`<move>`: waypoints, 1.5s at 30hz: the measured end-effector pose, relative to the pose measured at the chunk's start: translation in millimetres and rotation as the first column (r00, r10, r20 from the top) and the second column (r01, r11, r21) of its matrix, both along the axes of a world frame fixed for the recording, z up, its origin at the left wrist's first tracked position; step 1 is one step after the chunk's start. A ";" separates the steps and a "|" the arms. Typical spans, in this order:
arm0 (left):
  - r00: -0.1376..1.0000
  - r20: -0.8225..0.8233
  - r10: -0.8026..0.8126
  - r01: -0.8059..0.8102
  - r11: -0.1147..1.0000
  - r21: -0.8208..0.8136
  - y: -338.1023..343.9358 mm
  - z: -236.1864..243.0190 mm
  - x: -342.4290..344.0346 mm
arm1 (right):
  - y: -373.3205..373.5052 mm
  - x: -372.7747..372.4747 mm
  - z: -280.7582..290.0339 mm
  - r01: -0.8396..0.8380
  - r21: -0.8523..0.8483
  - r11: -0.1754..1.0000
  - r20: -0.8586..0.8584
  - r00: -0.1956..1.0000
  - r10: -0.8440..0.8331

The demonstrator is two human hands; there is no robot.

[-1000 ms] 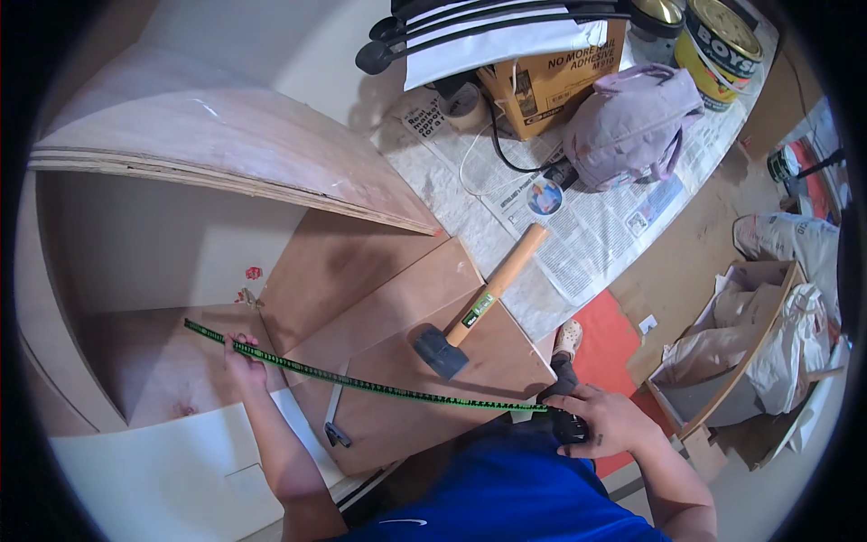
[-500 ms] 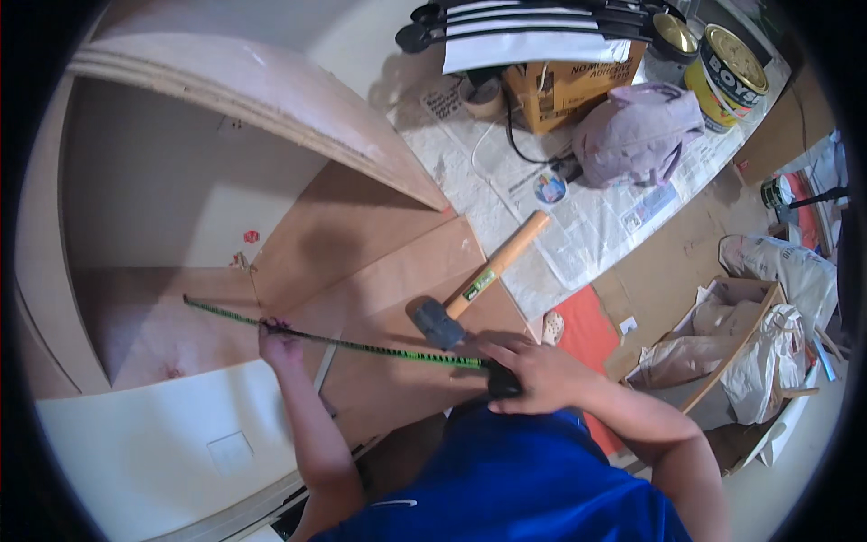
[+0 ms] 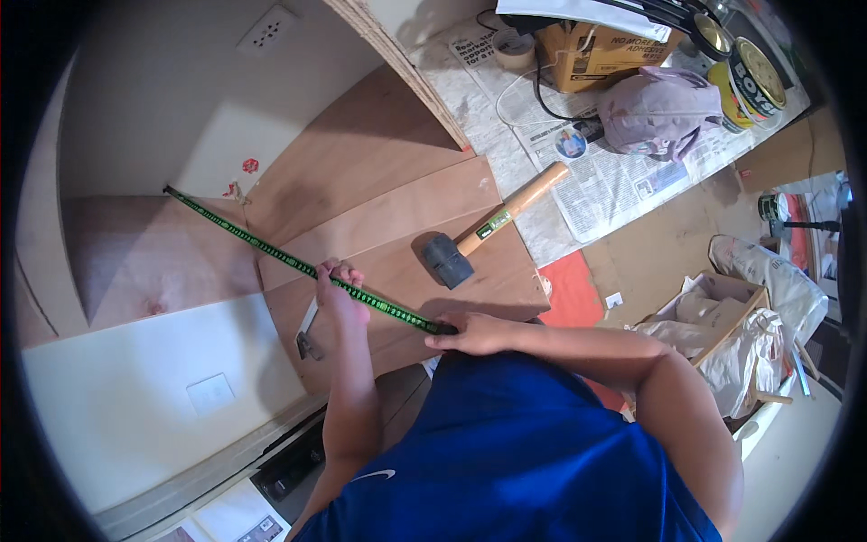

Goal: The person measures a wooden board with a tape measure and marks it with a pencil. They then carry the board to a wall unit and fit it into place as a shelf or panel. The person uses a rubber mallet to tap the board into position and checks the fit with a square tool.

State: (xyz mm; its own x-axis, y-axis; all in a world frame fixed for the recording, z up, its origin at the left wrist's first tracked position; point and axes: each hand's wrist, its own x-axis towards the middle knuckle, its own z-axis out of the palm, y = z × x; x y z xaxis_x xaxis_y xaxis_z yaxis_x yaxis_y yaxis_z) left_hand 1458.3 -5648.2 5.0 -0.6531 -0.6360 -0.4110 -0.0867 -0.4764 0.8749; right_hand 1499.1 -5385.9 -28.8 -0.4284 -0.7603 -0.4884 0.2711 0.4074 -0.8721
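Head view: above wooden panels [image 3: 510, 271], the left hand [image 3: 340, 296] pinches a green tape blade [image 3: 262, 245] partway along while the right hand [image 3: 477, 333] clasps its dark case [image 3: 445, 329], even tension best holding the blade straight.

- One mallet [image 3: 492, 224]
- Two hands, left hand [image 3: 341, 296] and right hand [image 3: 477, 334], nearer the wearer than the mallet
- One tape measure [image 3: 271, 251], left of the mallet
- One small square-like tool [image 3: 308, 346], left of the mallet
- One lilac bag [image 3: 659, 113], right of the mallet
- One cardboard box [image 3: 601, 59], beyond the mallet
- One wall outlet [image 3: 267, 30], left beyond the mallet
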 end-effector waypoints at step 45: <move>0.987 0.122 -0.105 0.132 0.964 -0.232 62.8 -27.9 80.3 | -9.6 -23.9 50.3 0.001 0.017 1.000 -0.169 0.986 0.002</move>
